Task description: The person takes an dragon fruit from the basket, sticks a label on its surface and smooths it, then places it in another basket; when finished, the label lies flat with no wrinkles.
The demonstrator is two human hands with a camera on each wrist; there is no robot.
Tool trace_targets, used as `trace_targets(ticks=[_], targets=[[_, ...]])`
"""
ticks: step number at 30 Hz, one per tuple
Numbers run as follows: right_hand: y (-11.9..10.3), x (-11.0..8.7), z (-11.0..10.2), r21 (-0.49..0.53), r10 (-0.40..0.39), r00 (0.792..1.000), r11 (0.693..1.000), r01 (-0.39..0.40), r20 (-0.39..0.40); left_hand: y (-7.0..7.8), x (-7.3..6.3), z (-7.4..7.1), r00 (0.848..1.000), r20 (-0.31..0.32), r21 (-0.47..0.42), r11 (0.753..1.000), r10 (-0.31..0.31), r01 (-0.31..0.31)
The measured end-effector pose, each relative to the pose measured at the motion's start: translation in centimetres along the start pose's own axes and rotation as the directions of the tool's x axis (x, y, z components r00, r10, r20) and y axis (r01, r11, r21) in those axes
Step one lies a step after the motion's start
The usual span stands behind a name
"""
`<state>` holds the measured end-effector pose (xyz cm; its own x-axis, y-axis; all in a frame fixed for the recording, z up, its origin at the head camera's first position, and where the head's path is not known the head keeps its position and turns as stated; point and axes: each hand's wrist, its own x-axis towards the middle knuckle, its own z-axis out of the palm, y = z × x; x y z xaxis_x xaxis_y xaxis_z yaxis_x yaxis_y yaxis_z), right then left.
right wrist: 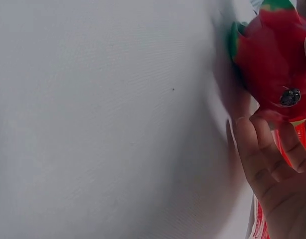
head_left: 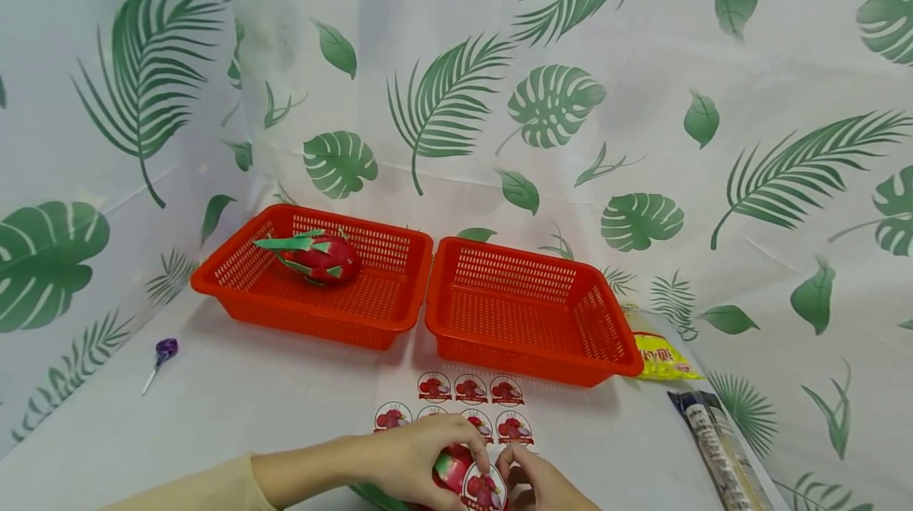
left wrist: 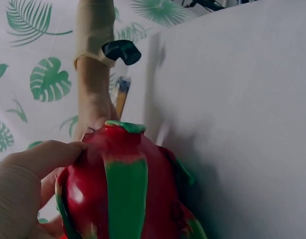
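Observation:
A red dragon fruit (left wrist: 160,194) with green scales is low in the head view, partly hidden by the hands. My left hand (head_left: 406,455) grips it, its thumb lying along the red skin in the left wrist view. A round sticker (head_left: 483,489) with a dragon fruit picture is at the fruit's near side. My right hand (head_left: 545,487) is at the sticker's right edge, its index finger bent toward it. In the right wrist view several extended fingertips reach the fruit's end, beside a dark round spot (right wrist: 290,97).
Behind the hands lies a sheet of round stickers (head_left: 471,389). Two red baskets stand farther back; the left basket (head_left: 307,326) holds another dragon fruit (head_left: 331,259), beside the right basket (head_left: 521,348). A purple lollipop (head_left: 166,349) lies left, a yellow packet (head_left: 663,356) and long package (head_left: 720,448) right.

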<state>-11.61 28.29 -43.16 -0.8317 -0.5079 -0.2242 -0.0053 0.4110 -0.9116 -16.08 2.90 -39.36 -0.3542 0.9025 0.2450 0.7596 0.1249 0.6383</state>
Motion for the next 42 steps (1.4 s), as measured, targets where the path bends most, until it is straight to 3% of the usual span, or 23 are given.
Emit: trace_targets(ticks=[2, 5, 9, 11, 13, 17, 20, 22, 25, 29, 33, 35, 37, 39, 42], targets=[[1.1, 0.3, -0.2, 0.001, 0.001, 1.0, 1.0, -0.001, 0.007, -0.2, -0.1, -0.2, 1.0, 0.013, -0.024, 1.0, 0.018, -0.017], [4.8, 1.2, -0.9, -0.001, 0.043, 0.999, 0.999, -0.043, 0.008, -0.5, -0.3, -0.4, 0.999, 0.024, -0.05, 0.998, 0.025, -0.024], [9.6, 2.4, -1.7, 0.009, 0.144, 0.989, 0.989, -0.144, -0.013, -0.8, -0.8, -0.5, 0.999, 0.02, -0.1, 0.994, -0.029, 0.031], [10.3, 2.5, -1.9, 0.032, 0.164, 0.986, 0.986, -0.163, -0.024, -0.9, -1.0, -0.5, 0.999, 0.005, -0.108, 0.993, -0.051, 0.051], [9.5, 2.3, -1.7, 0.04, 0.161, 0.986, 0.986, -0.159, -0.032, -1.1, -1.3, -0.5, 0.999, -0.009, -0.114, 0.992, -0.05, 0.049], [4.5, 0.9, -0.4, 0.037, 0.13, 0.99, 0.991, -0.128, -0.06, -1.4, -1.6, -0.3, 0.999, -0.037, -0.092, 0.996, -0.007, 0.003], [0.9, -0.1, 0.5, -0.015, 0.143, 0.985, 0.989, -0.145, -0.099, -1.6, -1.8, -0.1, 0.998, -0.054, -0.075, 0.997, 0.02, -0.025], [-0.4, -0.5, 0.8, -0.045, 0.166, 0.979, 0.984, -0.173, -0.117, -1.7, -2.0, 0.0, 0.998, -0.061, -0.07, 0.997, 0.018, -0.022], [-1.1, -0.7, 0.6, -0.051, 0.188, 0.975, 0.979, -0.195, -0.118, -1.9, -2.4, 0.0, 0.998, -0.062, -0.071, 0.997, -0.009, 0.004], [-1.0, -0.9, -0.2, 0.03, 0.177, 0.98, 0.984, -0.175, -0.092, -2.0, -3.0, 0.0, 0.997, -0.056, -0.085, 0.996, -0.046, 0.041], [-1.4, -1.4, -1.7, 0.079, 0.039, 0.99, 0.996, -0.028, -0.139, -2.2, -3.3, 0.0, 0.997, -0.05, -0.074, 0.996, -0.055, 0.051], [-1.7, -1.6, -2.8, 0.094, -0.009, 0.972, 0.995, 0.032, -0.235, -2.2, -3.4, 0.1, 0.998, -0.049, -0.08, 0.996, -0.05, 0.046], [-2.1, -1.7, -4.2, 0.121, 0.011, 0.928, 0.992, 0.036, -0.371, -2.2, -3.4, 0.1, 0.998, -0.049, -0.077, 0.997, -0.033, 0.029], [-2.4, -1.8, -5.9, 0.185, 0.092, 0.865, 0.983, 0.001, -0.493, -2.2, -3.4, 0.2, 0.999, -0.048, -0.077, 0.997, -0.011, 0.007], [-2.6, -2.1, -8.7, 0.27, 0.187, 0.765, 0.963, -0.018, -0.616, -2.1, -3.4, 0.2, 0.999, -0.036, -0.071, 0.997, 0.004, -0.006]])
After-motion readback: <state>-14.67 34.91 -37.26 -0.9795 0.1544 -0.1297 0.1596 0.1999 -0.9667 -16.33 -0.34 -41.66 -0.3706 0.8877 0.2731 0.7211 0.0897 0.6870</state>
